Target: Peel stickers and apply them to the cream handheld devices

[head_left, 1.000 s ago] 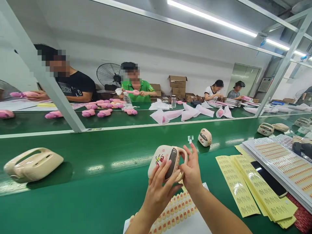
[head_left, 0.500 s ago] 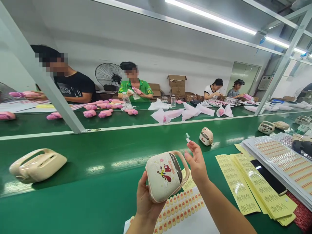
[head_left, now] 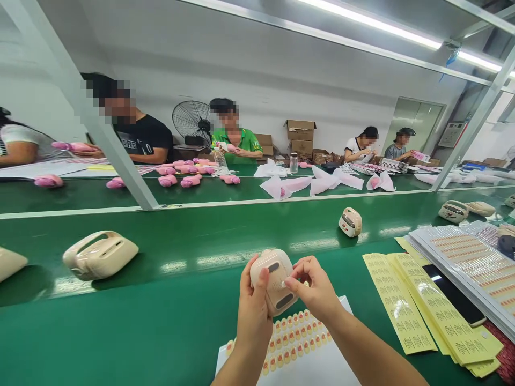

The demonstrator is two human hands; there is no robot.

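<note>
My left hand (head_left: 253, 313) grips a small beige speaker (head_left: 275, 279), turned so its back with two dark slots faces me. My right hand (head_left: 316, 289) pinches a small clear sticker against the speaker's back near the lower slot. Both hands hover over a white sheet of small orange-and-cream stickers (head_left: 300, 343) lying on the green belt.
Beige speakers lie on the green belt (head_left: 161, 332): one at left (head_left: 100, 254), one ahead (head_left: 350, 222), others far right (head_left: 453, 211). Yellow label sheets (head_left: 418, 311), a black phone (head_left: 454, 295) and sticker trays (head_left: 470, 262) lie right. Several people work across, among pink items (head_left: 191, 180).
The speaker was turned from its printed front to its back and lowered. My right hand, earlier raised with a clear sticker on a fingertip, came down onto the speaker's back. The view shifted left.
</note>
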